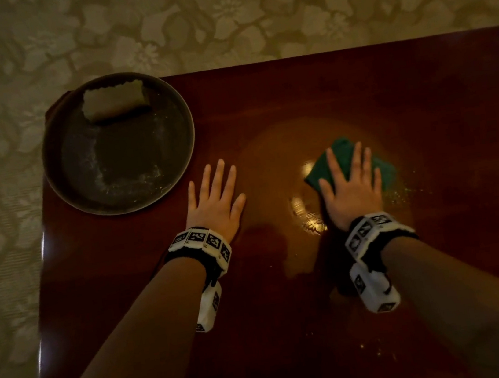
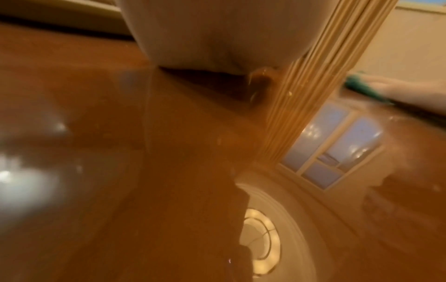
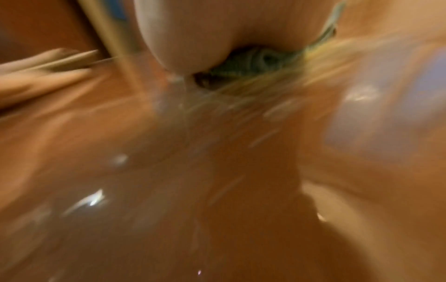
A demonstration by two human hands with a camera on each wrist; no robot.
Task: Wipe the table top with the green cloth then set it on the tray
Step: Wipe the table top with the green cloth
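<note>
1. One green cloth (image 1: 344,156), folded, is pressed flat to the worktop (image 1: 356,93) under the right hand (image 1: 351,190), fingers straight.
2. Left hand (image 1: 214,200) is laid flat, holding nothing.
3. Soft, light, probably damp (blurred); a bunched pinch is advised before the tray (image 1: 58,183).

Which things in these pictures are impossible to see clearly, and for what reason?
- Green cloth: in the head view the right hand lies flat over most of it, so its full shape is hidden.
- Table top: cut off by the right and lower edges of the head view.
- Right wrist view: motion blur smears the crumbs.
- Left hand: the left wrist view shows only its palm; the fingers are out of view.
</note>
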